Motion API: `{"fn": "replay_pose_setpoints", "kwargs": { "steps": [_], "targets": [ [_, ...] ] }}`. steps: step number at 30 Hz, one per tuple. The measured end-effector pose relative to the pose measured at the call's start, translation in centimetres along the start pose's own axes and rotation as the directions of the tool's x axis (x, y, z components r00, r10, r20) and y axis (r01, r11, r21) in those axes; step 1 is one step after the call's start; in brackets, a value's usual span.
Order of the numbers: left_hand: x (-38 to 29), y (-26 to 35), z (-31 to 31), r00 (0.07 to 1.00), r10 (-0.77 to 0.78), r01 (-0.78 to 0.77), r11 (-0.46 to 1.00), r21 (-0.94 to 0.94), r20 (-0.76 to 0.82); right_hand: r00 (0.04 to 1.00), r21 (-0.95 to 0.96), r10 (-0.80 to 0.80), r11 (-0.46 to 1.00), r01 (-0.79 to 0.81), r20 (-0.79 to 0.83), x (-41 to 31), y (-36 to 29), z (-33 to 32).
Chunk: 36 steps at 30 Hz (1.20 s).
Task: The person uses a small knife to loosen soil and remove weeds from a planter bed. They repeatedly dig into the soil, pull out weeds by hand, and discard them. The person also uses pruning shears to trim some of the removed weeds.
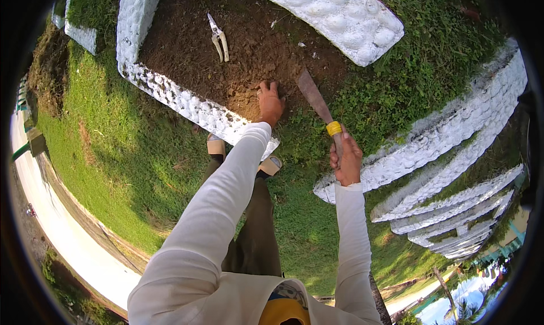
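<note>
My left hand (270, 104) rests on loose brown soil (242, 85), fingers spread and pressed to the ground, with a ring on one finger. In my right hand (347, 157) is the handle of a machete (315, 96), its broad, rust-brown blade pointing up and left to the soil's edge. Yellow wrapping circles the tool where handle meets blade. Pruning shears (219, 39) with cream handles lie on the dirt above and left of my left hand, their blades smeared with soil.
A white-painted, bumpy border (187, 102) runs between my feet and the soil bed. Another white border piece (340, 19) stands at the upper right. Grass and low weeds (374, 99) grow on the right, beside more white borders (425, 146). A pale road curves along the left.
</note>
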<state>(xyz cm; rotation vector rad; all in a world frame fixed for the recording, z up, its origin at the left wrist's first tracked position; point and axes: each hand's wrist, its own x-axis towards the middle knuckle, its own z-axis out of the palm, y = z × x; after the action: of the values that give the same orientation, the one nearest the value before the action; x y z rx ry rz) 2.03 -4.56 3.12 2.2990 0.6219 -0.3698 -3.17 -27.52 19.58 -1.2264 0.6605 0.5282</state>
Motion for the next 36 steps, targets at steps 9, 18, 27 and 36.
{"fn": "replay_pose_setpoints", "kwargs": {
  "steps": [9,18,27,36],
  "targets": [
    [1.4,-0.1,-2.2,0.988,-0.145,0.059,0.705,-0.707,-0.062,0.815,-0.785,-0.389,0.286,0.550,0.429,-0.2,-7.8,1.4],
    [-0.7,0.7,-1.7,0.984,-0.162,0.172,0.791,-0.587,0.071,0.993,-0.249,0.020,0.969,0.010,0.117,7.5,-3.9,-6.2],
    [-0.1,-1.1,-1.6,0.979,-0.058,0.160,0.814,-0.558,0.196,0.791,-0.616,-0.439,0.500,0.609,0.425,-0.2,-10.8,2.0],
    [-1.0,-0.8,-2.1,0.973,-0.003,0.121,0.857,-0.502,0.229,0.992,-0.274,-0.026,0.960,0.060,0.126,10.1,-2.0,-0.4]
  ]
}}
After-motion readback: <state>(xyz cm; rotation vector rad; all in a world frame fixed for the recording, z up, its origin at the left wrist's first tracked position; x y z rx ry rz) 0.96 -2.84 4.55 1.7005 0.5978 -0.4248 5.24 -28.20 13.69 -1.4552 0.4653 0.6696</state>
